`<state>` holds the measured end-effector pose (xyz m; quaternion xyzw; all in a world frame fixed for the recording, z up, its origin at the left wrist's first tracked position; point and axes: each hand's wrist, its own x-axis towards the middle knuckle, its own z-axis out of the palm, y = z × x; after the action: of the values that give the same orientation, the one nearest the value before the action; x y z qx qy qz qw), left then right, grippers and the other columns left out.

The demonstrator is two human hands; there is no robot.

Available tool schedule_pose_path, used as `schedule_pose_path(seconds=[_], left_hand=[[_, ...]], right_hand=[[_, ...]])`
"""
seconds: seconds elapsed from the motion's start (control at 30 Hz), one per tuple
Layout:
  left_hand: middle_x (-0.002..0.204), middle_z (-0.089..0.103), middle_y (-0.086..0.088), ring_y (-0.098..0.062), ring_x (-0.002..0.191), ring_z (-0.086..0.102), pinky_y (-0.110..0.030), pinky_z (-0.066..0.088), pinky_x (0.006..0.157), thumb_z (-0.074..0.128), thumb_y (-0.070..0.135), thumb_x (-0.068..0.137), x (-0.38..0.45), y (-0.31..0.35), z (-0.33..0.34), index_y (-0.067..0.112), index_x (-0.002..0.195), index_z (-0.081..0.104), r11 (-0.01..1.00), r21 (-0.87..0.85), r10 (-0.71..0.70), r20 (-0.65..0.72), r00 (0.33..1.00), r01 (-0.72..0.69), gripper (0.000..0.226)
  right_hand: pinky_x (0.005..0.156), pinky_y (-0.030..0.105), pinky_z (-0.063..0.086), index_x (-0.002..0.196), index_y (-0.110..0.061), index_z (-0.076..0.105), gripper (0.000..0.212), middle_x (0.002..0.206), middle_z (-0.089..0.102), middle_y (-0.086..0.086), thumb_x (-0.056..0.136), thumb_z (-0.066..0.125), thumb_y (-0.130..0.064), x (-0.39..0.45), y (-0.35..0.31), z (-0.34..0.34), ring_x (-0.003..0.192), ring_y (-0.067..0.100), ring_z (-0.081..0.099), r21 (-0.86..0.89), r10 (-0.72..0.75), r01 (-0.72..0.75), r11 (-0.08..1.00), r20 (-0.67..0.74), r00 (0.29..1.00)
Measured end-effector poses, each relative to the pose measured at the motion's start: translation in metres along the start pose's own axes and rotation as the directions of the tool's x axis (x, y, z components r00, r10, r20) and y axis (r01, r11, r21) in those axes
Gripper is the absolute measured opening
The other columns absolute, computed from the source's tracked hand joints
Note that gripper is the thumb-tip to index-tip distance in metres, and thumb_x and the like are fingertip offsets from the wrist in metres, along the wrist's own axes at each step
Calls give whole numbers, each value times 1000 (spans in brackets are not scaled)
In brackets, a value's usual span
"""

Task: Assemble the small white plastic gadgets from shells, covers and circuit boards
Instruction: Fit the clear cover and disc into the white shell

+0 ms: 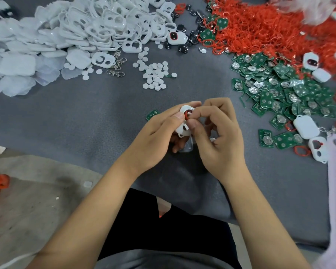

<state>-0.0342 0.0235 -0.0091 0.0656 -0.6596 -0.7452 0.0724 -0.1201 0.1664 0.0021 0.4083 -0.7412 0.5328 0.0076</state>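
Both hands were together over the worktop (85, 117): left hand (157, 133) gripped the white shell (183, 131), right hand (219, 136) pinched a red ring (187, 114) into it. Looked light, stiff, fiddly; best held by the edges.

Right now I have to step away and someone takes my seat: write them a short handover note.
Left hand grips a white shell; right hand pinches a red ring at its opening.
Shells pile far left, white discs centre, circuit boards right, red rings far right.
Done: a few closed gadgets at right.
Left: seat the ring, add board and cover, then continue through the piles.
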Motion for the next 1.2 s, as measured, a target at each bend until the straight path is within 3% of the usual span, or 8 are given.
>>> schedule_pose_path(seconds=[0.1,0.23,0.37,0.5,0.67,0.8,0.93,1.2], left_hand=[[93,60,-20,-21,74,53,-31,45,59,33,35,107,-1,3,0,26,143,60,1000,23,-1,-10,1000,1,46],[88,62,-2,-16,72,53,-30,46,59,31,28,110,-2,5,1,21,144,59,1000,12,9,-11,1000,-9,45],[89,66,1,-15,70,58,-29,50,60,34,21,111,-4,8,1,17,144,59,1000,13,26,-28,999,-25,41],[90,74,2,-17,74,72,-29,56,66,43,16,112,-3,11,4,11,136,63,999,-32,-8,-23,1000,7,32],[96,78,-11,-25,80,78,-28,62,70,51,12,109,-2,13,7,4,128,64,994,-110,-28,-117,993,15,24],[97,78,-9,-26,80,79,-30,63,69,53,12,108,-2,9,8,1,122,63,997,-76,5,-223,975,-23,20],[95,78,-5,-22,78,77,-30,62,66,57,15,107,-2,8,8,3,119,66,999,-25,38,-232,972,-45,18],[90,78,-2,-18,76,77,-28,61,69,60,21,106,-4,7,7,12,110,69,996,28,91,-208,974,-87,13]], right_hand=[[88,16,43,99,-12,67,12,107,53,10,97,66,0,1,-3,0,108,4,57,74,13,-15,997,21,1000],[93,24,47,99,-13,64,11,112,53,17,99,62,-2,1,-3,-1,115,21,60,144,26,-35,989,62,998],[97,33,47,103,-13,64,10,117,54,12,100,60,-4,0,-2,-2,117,25,58,161,7,-20,987,82,997],[96,26,45,103,-28,61,11,121,56,13,103,57,-18,2,-1,-4,121,20,57,201,47,-54,978,42,998],[90,23,47,106,-17,55,9,116,62,-6,106,50,-9,-2,0,2,109,8,63,108,30,-11,994,-182,983],[78,45,52,108,-28,56,14,110,64,-4,108,52,-15,-3,3,0,91,27,64,87,50,-24,996,-314,948],[77,21,54,113,-32,66,18,103,72,-13,97,72,-25,-4,-1,1,88,9,70,56,113,-100,993,-333,936],[80,16,53,116,-18,74,24,108,66,-7,93,75,-11,-4,3,0,92,6,69,-94,3,-25,995,-228,974]])
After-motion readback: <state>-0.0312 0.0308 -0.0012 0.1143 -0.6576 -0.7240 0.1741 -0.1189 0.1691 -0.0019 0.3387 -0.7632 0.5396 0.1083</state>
